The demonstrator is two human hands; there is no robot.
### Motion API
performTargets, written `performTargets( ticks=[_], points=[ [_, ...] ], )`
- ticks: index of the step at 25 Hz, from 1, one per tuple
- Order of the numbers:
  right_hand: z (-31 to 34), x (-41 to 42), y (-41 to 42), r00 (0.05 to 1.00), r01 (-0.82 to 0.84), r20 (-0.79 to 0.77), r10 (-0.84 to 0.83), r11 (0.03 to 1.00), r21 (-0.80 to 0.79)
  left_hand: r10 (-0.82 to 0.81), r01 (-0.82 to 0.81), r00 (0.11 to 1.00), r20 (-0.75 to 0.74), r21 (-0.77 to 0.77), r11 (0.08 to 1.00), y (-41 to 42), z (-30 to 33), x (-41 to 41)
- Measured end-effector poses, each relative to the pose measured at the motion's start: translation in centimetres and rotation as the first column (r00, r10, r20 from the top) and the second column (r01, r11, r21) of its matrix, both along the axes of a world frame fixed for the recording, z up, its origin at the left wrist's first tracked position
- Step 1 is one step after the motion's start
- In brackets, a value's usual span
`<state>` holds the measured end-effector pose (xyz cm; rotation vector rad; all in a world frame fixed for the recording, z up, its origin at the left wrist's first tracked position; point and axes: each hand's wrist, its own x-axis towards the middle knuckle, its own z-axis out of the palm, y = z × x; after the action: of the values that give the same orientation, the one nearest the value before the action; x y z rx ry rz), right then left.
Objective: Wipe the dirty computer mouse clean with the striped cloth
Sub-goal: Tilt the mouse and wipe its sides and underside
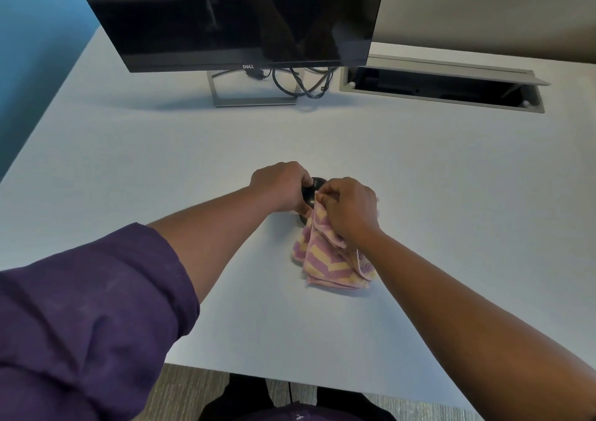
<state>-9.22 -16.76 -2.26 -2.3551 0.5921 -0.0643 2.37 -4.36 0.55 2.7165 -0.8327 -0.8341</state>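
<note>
White worktop (161,169) is bearing a dark monitor (232,17). Left hand (280,186) is gripping the mouse (311,191); right hand (348,209) is pinching the striped cloth (329,259) against it.

Lighting: even, soft, moderately bright; cool bluish cast over the white desk (419,169).
Shadows: faint and diffuse; a soft dark band under the monitor (232,17) stand near the desk's far edge, slight shading beneath the cloth (332,259) and forearms.
Glare: none on the desk; the dark monitor screen carries dim reflections.
Focus: centre reasonably sharp; the purple sleeve (87,317) at the near left corner soft.
Distortion: wide-angle; desk edges splay outward, the monitor leans, forearms swell toward the lower frame.
</note>
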Motion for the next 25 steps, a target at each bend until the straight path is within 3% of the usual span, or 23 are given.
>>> performTargets(
  ticks=[5, 9, 12, 16, 20, 23, 25],
  points=[
    [0.7, 1.6, -1.0, 0.999, 0.003, -0.039, -0.003, 1.0, -0.016, -0.001, 0.001, 1.0, -0.003, -0.012, 1.0, 0.1, -0.1, 0.0],
    [0.5, 1.1, 0.1, 0.992, -0.122, -0.055, 0.118, 0.988, -0.092, 0.022, -0.022, 1.0, -0.01, -0.006, 1.0, 0.1, 0.0, 0.0],
    [1.0, 2.3, -0.6, 0.996, -0.045, -0.084, 0.042, 0.998, -0.04, 0.021, -0.021, 1.0, -0.017, 0.01, 1.0, 0.1, 0.1, -0.1],
    [0.7, 1.7, 0.1, 0.983, -0.151, -0.112, 0.145, 0.988, -0.044, 0.051, -0.051, 0.998, -0.033, -0.01, 0.999, 0.3, -0.1, 0.0],
    [0.8, 2.6, -0.7, 0.993, -0.058, -0.11, 0.053, 0.997, -0.044, 0.052, -0.052, 0.998, -0.03, 0.004, 0.999, 0.2, -0.1, -0.1],
    [0.5, 1.6, -0.3, 0.986, -0.136, -0.099, 0.131, 0.99, -0.045, 0.056, -0.056, 0.998, -0.029, -0.008, 0.998, 0.3, -0.3, 0.0],
    [0.6, 1.8, -0.8, 0.99, -0.103, -0.095, 0.1, 0.994, -0.034, 0.053, -0.054, 0.998, -0.027, -0.012, 0.998, 0.2, -0.4, -0.1]
  ],
)
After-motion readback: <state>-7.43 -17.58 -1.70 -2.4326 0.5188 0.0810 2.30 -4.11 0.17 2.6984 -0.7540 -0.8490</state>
